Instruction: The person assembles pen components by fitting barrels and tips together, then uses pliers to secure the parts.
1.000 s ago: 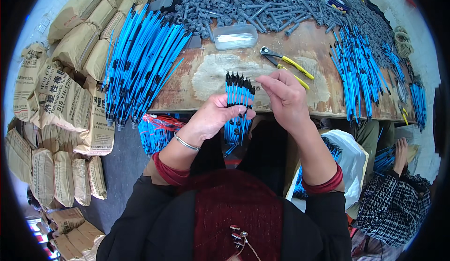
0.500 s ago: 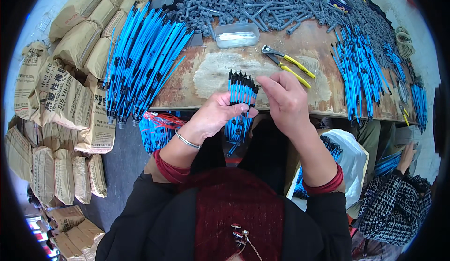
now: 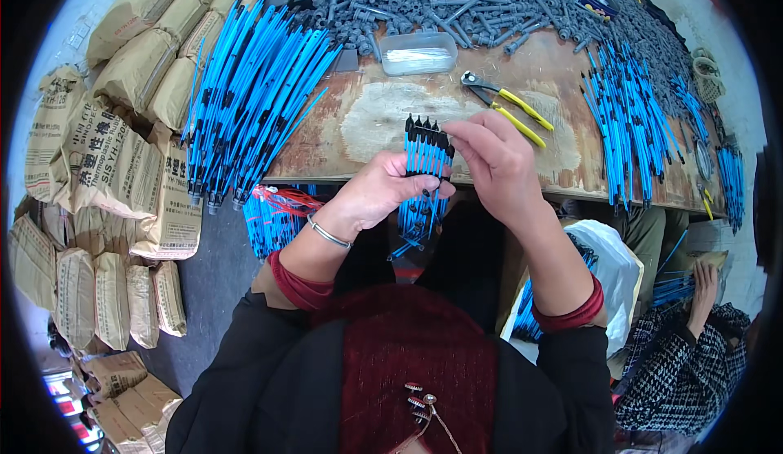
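Note:
My left hand [image 3: 379, 189] is closed round a bundle of thin blue tubes with black pointed tips [image 3: 425, 154], held upright in front of the table edge. The tips point up and away from me; the lower ends hang below my fingers. My right hand [image 3: 504, 162] is beside the top right of the bundle, thumb and forefinger pinched at the black tips. Whatever is between those fingertips is too small to make out. Beyond my right hand lie yellow-handled cutting pliers [image 3: 522, 110]. A clear plastic box [image 3: 418, 66] holding thin white strips is farther back.
Blue tubes are heaped on the table's left [image 3: 245, 103] and right [image 3: 628, 128]. Grey plastic fittings [image 3: 424, 1] cover the back. Brown paper sacks [image 3: 122, 168] are stacked at left. A white-lined container [image 3: 608, 291] with blue tubes stands at right, near a co-worker's hand [image 3: 703, 287].
My right fingertips have come in against the tips of the bundle. The bundle has shifted slightly right in view. At right, the co-worker's hand has moved lower.

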The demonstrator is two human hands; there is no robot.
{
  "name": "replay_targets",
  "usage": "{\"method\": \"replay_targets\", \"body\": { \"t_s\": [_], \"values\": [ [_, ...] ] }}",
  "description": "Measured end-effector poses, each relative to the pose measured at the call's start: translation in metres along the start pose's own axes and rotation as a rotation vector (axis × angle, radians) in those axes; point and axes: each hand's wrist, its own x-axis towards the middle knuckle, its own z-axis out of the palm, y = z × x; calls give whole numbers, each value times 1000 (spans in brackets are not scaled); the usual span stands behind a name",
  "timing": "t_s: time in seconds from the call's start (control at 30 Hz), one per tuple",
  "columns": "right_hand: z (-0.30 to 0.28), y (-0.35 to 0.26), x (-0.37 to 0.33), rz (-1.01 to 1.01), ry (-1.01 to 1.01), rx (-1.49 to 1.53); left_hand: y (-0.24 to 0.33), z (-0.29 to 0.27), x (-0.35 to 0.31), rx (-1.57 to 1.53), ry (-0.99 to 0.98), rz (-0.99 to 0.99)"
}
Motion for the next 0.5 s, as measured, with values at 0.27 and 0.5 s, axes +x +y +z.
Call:
{"method": "replay_targets", "body": {
  "t_s": [0.27, 0.5],
  "values": [
    [-5, 0, 3, 94, -78, 153, 1, -1, -1, -17, -19, 9],
    [-4, -3, -2, 351, -129, 434, 2, -2, -3, 43, -44, -20]
  ]
}}
